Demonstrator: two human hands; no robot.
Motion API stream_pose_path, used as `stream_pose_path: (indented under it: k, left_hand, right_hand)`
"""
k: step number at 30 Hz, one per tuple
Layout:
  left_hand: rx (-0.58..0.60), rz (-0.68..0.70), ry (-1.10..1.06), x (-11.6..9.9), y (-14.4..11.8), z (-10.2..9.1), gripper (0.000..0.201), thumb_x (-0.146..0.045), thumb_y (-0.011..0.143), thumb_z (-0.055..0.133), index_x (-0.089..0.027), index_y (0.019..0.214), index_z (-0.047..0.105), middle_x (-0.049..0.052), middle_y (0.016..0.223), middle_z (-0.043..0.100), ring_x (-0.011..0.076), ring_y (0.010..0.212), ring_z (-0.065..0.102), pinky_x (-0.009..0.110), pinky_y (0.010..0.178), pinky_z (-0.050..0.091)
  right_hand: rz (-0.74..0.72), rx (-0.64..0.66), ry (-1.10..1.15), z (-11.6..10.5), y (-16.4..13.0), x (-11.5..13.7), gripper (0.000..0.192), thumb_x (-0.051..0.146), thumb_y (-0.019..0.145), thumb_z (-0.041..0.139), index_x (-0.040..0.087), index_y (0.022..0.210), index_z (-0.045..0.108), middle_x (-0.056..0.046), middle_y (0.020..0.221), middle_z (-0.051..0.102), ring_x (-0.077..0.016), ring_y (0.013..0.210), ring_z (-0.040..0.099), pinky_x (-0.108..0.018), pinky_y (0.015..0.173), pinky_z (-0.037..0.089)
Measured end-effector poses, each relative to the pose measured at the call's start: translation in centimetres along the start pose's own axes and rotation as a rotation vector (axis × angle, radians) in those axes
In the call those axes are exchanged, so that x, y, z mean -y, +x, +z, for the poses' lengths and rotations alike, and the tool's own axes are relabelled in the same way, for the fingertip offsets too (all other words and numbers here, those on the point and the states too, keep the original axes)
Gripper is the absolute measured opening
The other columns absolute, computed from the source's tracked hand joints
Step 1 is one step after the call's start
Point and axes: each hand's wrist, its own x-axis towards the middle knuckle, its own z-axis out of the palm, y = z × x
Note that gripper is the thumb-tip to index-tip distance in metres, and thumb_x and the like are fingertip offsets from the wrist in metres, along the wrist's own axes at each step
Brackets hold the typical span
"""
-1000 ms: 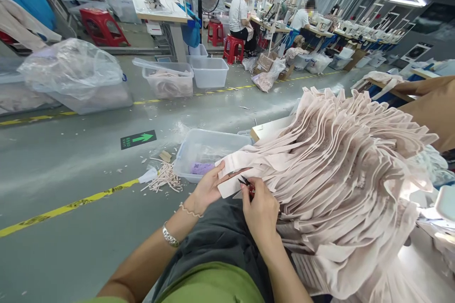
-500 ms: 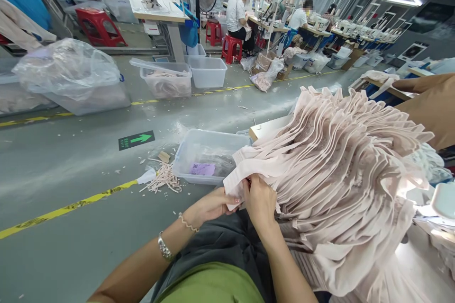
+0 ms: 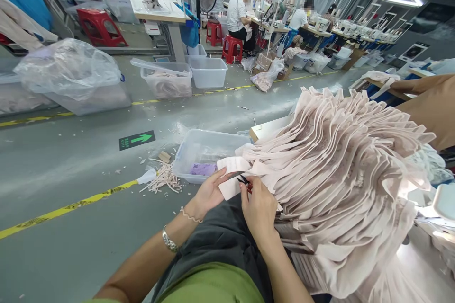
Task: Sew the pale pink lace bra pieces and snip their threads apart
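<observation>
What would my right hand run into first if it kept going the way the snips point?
Most likely the pale pink strap end, held by the left hand. The right hand aims its thread snips up and left at it; depth is hard to judge.

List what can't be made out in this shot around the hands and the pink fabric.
- Snips, head view: only the dark tips show; the right hand hides the rest.
- Fabric strip: its far end is lost in the fabric pile.
- Left hand: the fingertips are behind the strip.
- Purple paper in the plastic bin: print too small to read.
</observation>
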Motion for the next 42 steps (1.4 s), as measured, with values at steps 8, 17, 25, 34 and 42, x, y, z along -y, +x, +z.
stream_pose_path:
  k: [8, 17, 25, 34, 42]
  left_hand:
    - [0.175, 0.034, 0.132, 1.5, 0.0, -0.7, 0.040, -0.031, 0.077, 0.078, -0.009, 0.109, 0.070, 0.014, 0.102, 0.073, 0.0249, 0.093, 0.068, 0.033, 0.088, 0.050]
    - [0.076, 0.022, 0.197, 0.5, 1.7, -1.2, 0.020, -0.023, 0.083, 0.067, -0.009, 0.096, 0.073, 0.012, 0.091, 0.075, 0.0230, 0.083, 0.070, 0.032, 0.084, 0.051]
    - [0.058, -0.087, -0.026, 0.3, 0.5, 0.5, 0.041, -0.035, 0.097, 0.049, -0.004, 0.121, 0.063, 0.017, 0.097, 0.072, 0.0241, 0.083, 0.070, 0.035, 0.085, 0.054]
    - [0.124, 0.046, 0.063, 2.1, 0.1, -0.1, 0.027, -0.024, 0.083, 0.072, -0.010, 0.106, 0.069, 0.011, 0.098, 0.074, 0.0214, 0.091, 0.070, 0.030, 0.088, 0.052]
    - [0.132, 0.020, 0.174, 1.2, 1.6, -1.0, 0.016, -0.012, 0.073, 0.075, -0.010, 0.088, 0.070, 0.006, 0.080, 0.074, 0.0159, 0.070, 0.069, 0.024, 0.073, 0.053]
  right_hand:
    - [0.061, 0.213, -0.160, 0.3, 1.2, -0.2, 0.011, 0.028, 0.095, 0.053, 0.020, 0.090, 0.059, -0.001, 0.074, 0.072, -0.0149, 0.064, 0.067, -0.027, 0.051, 0.024]
    - [0.005, -0.048, 0.056, -0.1, -0.2, -0.4, 0.026, 0.035, 0.100, 0.042, 0.016, 0.099, 0.060, -0.004, 0.077, 0.071, -0.0153, 0.068, 0.068, -0.025, 0.059, 0.039]
    - [0.005, 0.006, -0.001, -0.4, -0.5, 0.0, 0.025, 0.034, 0.100, 0.042, 0.017, 0.099, 0.059, -0.004, 0.079, 0.072, -0.0155, 0.068, 0.068, -0.025, 0.057, 0.038]
    - [0.048, 0.169, -0.176, 0.0, 0.7, -0.2, 0.012, 0.027, 0.095, 0.053, 0.020, 0.089, 0.060, -0.001, 0.073, 0.072, -0.0149, 0.061, 0.066, -0.027, 0.049, 0.025]
    - [0.014, 0.009, -0.028, -0.1, 0.0, -0.5, 0.024, 0.033, 0.100, 0.042, 0.018, 0.095, 0.060, -0.004, 0.078, 0.072, -0.0151, 0.066, 0.067, -0.025, 0.055, 0.036]
